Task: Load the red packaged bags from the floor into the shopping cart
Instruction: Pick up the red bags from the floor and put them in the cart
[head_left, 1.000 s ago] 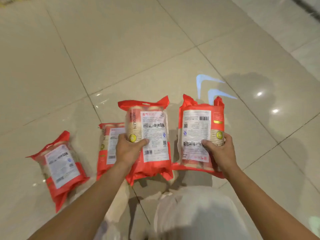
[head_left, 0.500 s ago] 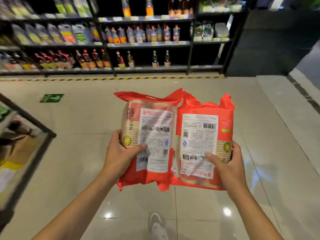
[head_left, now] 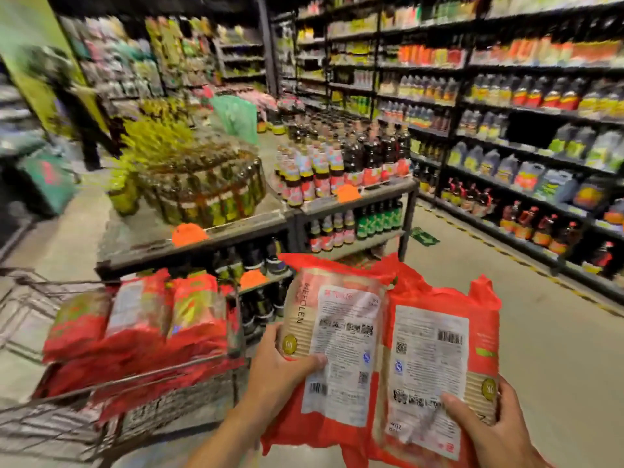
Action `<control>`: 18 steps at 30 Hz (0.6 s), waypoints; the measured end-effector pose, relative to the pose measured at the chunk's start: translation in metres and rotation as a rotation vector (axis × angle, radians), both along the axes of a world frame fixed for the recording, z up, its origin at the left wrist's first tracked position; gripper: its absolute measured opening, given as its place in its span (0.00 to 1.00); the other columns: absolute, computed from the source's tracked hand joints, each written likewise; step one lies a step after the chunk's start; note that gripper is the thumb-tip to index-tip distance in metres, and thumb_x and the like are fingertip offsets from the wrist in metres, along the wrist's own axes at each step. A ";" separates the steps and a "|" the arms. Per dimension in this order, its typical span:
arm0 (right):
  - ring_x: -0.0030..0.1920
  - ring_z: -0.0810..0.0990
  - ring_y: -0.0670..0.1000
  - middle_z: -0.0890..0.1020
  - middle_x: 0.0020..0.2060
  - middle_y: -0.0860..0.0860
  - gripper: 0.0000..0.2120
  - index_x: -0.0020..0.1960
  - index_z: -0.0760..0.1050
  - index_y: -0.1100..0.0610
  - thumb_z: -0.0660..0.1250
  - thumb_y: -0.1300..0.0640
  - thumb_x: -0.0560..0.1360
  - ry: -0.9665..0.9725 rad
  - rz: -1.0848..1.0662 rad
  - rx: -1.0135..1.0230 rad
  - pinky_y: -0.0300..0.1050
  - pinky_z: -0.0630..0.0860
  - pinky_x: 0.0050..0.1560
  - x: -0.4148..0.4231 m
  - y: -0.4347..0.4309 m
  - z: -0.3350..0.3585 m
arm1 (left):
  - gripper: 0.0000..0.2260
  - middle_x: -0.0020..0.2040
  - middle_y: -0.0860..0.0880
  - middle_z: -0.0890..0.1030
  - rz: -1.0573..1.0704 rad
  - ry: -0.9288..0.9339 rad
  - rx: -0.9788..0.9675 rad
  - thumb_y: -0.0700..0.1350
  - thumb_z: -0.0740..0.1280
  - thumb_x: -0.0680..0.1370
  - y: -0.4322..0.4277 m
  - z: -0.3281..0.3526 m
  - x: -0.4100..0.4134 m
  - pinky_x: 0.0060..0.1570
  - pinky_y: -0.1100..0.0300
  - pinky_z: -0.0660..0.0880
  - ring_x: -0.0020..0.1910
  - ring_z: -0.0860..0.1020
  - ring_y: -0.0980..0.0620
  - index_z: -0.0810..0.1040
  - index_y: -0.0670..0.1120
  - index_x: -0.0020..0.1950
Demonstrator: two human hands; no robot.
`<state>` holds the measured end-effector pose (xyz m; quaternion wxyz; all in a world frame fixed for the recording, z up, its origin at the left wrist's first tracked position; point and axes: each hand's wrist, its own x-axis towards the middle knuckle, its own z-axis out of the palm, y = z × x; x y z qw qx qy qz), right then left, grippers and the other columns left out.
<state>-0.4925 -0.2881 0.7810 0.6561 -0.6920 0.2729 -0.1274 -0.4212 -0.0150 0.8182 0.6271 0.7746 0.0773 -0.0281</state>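
Observation:
I hold two red packaged bags side by side in front of me, label sides up. My left hand (head_left: 280,366) grips the left red bag (head_left: 337,349) at its lower left edge. My right hand (head_left: 486,430) grips the right red bag (head_left: 435,363) at its lower right corner. The wire shopping cart (head_left: 141,413) stands at lower left, just left of my left hand. Several red bags (head_left: 141,319) lie stacked inside it. The bags left on the floor are out of view.
A low display table (head_left: 236,228) with bottles stands right behind the cart. Tall shelves (head_left: 506,130) of bottles line the right side. An open floor aisle (head_left: 540,332) runs between table and shelves. A green crate (head_left: 47,180) sits at far left.
I have risen from the floor and turned left with both bags. The view went from floor tiles to a shelf wall to the cart and display table. Both grips are unchanged.

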 end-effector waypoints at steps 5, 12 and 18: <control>0.43 0.83 0.53 0.84 0.47 0.52 0.32 0.65 0.71 0.57 0.78 0.72 0.65 -0.011 0.194 0.001 0.48 0.75 0.47 0.099 0.167 -0.021 | 0.26 0.48 0.51 0.84 0.204 0.053 -0.064 0.38 0.82 0.66 0.177 -0.037 0.038 0.33 0.74 0.72 0.37 0.81 0.67 0.74 0.50 0.58; 0.51 0.84 0.63 0.85 0.50 0.59 0.38 0.63 0.74 0.56 0.84 0.67 0.57 0.074 0.417 0.078 0.60 0.79 0.55 0.221 0.386 -0.061 | 0.25 0.50 0.48 0.84 0.466 0.194 -0.095 0.39 0.82 0.66 0.403 -0.062 0.096 0.44 0.57 0.80 0.45 0.85 0.52 0.75 0.49 0.58; 0.47 0.85 0.60 0.84 0.50 0.59 0.28 0.61 0.72 0.59 0.79 0.66 0.65 0.160 0.477 0.059 0.53 0.82 0.46 0.325 0.469 -0.085 | 0.25 0.49 0.45 0.85 0.569 0.270 -0.066 0.42 0.81 0.68 0.534 -0.096 0.168 0.32 0.54 0.82 0.36 0.87 0.48 0.73 0.48 0.59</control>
